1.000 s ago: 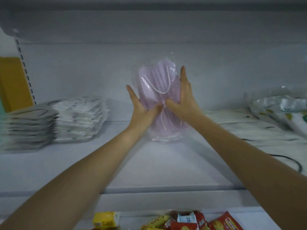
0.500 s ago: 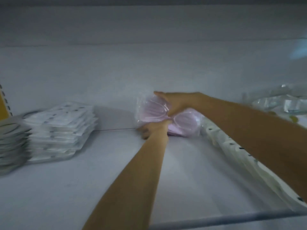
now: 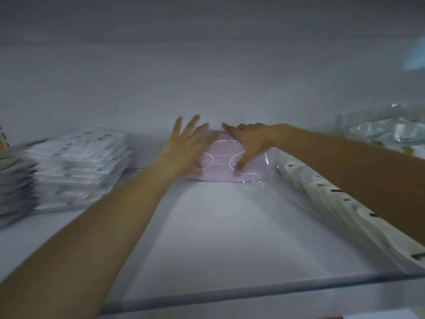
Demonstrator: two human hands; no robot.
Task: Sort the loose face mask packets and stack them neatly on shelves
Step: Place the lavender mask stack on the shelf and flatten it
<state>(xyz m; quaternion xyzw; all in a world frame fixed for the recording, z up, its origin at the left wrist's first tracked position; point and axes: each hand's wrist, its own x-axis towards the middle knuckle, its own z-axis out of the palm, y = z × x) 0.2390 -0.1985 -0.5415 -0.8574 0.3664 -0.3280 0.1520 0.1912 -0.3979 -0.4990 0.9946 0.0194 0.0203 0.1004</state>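
Observation:
A clear packet of pink face masks (image 3: 222,166) lies flat at the back of the white shelf (image 3: 230,226). My left hand (image 3: 186,146) rests on its left end with fingers spread and straight. My right hand (image 3: 247,143) lies flat over its right half, fingers pointing left, thumb reaching down across the packet. Neither hand grips it. A neat stack of white mask packets (image 3: 80,166) stands to the left, and a grey stack (image 3: 13,183) sits at the far left edge.
Along the shelf's right side lie white packets with dark marks (image 3: 345,203). Crumpled clear packets (image 3: 391,130) are piled at the back right. The shelf's front rail (image 3: 253,291) crosses the bottom. Another shelf hangs overhead.
One second ago both hands held the pink packet upright above the shelf. They then tipped it over, and now it lies flat at the back with both hands spread open on it.

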